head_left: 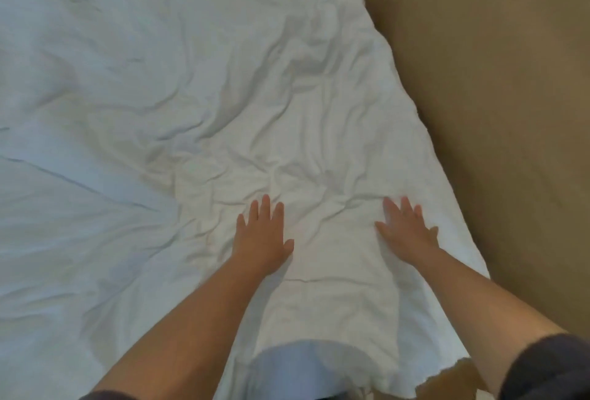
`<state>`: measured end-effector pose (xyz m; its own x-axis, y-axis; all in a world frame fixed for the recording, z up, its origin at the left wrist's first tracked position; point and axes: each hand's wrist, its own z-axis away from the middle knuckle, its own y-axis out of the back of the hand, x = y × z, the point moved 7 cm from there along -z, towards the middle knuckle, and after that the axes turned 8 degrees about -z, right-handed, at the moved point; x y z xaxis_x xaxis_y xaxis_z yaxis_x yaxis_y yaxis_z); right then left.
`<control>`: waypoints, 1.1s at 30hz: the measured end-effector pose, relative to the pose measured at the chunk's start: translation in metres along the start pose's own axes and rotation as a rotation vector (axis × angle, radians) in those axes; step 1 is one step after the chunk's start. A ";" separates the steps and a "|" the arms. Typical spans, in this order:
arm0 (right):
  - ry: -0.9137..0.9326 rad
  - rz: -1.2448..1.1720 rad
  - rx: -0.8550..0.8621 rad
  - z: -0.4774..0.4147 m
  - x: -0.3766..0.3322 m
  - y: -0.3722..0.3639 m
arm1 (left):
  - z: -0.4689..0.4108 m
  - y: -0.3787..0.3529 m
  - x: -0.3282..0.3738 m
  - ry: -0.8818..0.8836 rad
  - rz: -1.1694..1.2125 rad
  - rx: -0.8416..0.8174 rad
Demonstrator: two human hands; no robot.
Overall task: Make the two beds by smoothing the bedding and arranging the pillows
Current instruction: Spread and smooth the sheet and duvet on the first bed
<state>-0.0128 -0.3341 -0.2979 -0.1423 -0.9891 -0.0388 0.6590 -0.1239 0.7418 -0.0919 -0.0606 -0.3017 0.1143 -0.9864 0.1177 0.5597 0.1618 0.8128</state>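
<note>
White bedding [159, 96] filled nearly the whole frame, from the upper left corner down to the bottom edge. It was creased all over. Long folds ran across the left half, and a knot of deeper wrinkles bunched in the upper centre. Its right edge ran on a slant from the top centre down to the lower right. Beyond that edge lay a plain tan floor [498, 96], taking up the right side of the frame.

Both of the person's hands rested on the bedding in the lower centre, set apart from each other with a smoother strip of cloth between them. The left hand [262, 237] lay palm down, its fingers straight and close together, the thumb out to the side, holding nothing. The right hand [407, 233] lay nearer the slanted edge, also palm down with the fingers spread flat and nothing gripped. It looked a little blurred, so I could not make out the fingertips sharply.

The bare forearms came in from the bottom of the frame, and a dark sleeve [549, 367] showed in the lower right corner. At the bottom centre the cloth looked bluish and shaded.
</note>
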 end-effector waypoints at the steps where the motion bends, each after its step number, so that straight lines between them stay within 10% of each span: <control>1: 0.001 -0.051 0.052 -0.016 0.008 0.016 | -0.018 0.010 0.015 0.007 0.023 0.020; 12: 0.083 -0.581 0.309 -0.172 0.042 0.118 | -0.217 0.128 0.141 0.158 0.364 0.527; 17: 0.208 -0.246 0.457 -0.167 0.040 0.117 | -0.294 0.113 0.183 0.204 0.275 0.145; 23: 0.260 0.127 0.763 -0.123 0.080 0.181 | -0.278 0.158 0.267 -0.069 0.441 0.460; 33: 0.319 0.272 0.491 -0.109 0.125 0.068 | -0.231 0.066 0.262 -0.467 -0.138 0.287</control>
<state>0.0947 -0.4753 -0.3248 0.2585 -0.9646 0.0528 0.2157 0.1109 0.9702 0.1647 -0.3024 -0.3488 -0.3557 -0.9159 0.1859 0.2903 0.0808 0.9535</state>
